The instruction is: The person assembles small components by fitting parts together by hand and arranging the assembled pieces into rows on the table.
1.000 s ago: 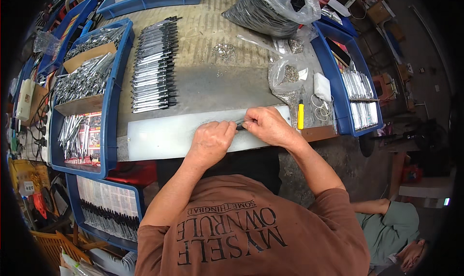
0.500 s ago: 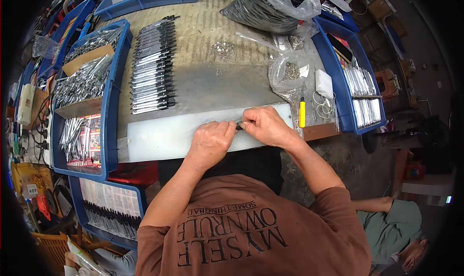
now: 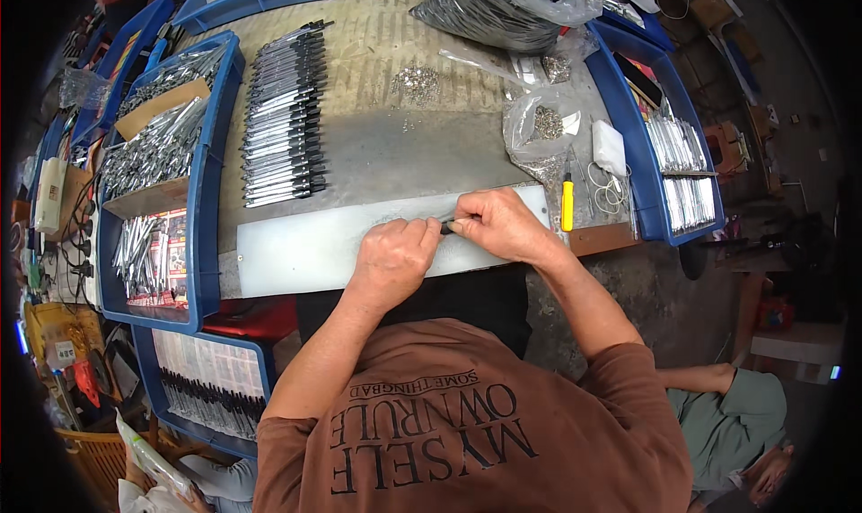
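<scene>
Left bare hand (image 3: pixel 395 260) curled, thumb and fingers clamped on one end of a slim, dark, rod-like piece (image 3: pixel 446 228), which sits between the two hands over a long, white, flat board (image 3: pixel 296 253); right bare hand (image 3: pixel 494 224) pinches the other end, most of it hidden in the grips, so can't tell if it's twist or push. Best handled, I'd judge, with both ends in line, fingertips close to the middle, even pressure, and low over the board so a dropped bit stays findable. Surface and room, left to right: slatted brown wooden chair (image 3: pixel 99 459) at the lower left; deep blue plastic tray (image 3: pixel 206 253) with silver metallic pen-like sticks; neat column of silver-and-black pens (image 3: pixel 283 122) on the worn tabletop; scatter of tiny shiny metal bits (image 3: pixel 416 84); big clear plastic sack of dark parts (image 3: pixel 485 15); yellow-handled screwdriver (image 3: pixel 567 203) just beyond the board's right end; white boxy block with a cord (image 3: pixel 609 148); second blue plastic tray (image 3: pixel 648 176); seated person in green (image 3: pixel 732 423), lower right.
</scene>
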### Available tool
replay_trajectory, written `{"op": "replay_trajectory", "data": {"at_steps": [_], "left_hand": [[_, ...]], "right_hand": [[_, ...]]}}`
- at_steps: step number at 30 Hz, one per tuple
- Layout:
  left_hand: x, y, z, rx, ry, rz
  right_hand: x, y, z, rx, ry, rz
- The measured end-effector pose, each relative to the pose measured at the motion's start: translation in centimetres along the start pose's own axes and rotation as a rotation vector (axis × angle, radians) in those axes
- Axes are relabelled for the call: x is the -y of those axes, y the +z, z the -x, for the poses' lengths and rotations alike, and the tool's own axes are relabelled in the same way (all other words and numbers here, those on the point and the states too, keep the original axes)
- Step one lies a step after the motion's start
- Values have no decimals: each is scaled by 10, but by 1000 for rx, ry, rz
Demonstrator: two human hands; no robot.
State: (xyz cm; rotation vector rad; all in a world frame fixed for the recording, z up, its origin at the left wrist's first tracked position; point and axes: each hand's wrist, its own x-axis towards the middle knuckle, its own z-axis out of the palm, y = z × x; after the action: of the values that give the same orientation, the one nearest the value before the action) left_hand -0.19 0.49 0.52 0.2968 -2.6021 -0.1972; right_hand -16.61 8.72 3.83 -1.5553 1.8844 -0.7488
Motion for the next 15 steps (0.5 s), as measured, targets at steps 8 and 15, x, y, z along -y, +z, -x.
{"op": "replay_trajectory", "data": {"at_steps": [8,15], "left_hand": [[2,5,0,-39,-57,77],[3,3,-1,-62,-99,155]], "right_hand": [[1,2,2,-135,-46,94],[-1,2,4,-163,-57,42]]}}
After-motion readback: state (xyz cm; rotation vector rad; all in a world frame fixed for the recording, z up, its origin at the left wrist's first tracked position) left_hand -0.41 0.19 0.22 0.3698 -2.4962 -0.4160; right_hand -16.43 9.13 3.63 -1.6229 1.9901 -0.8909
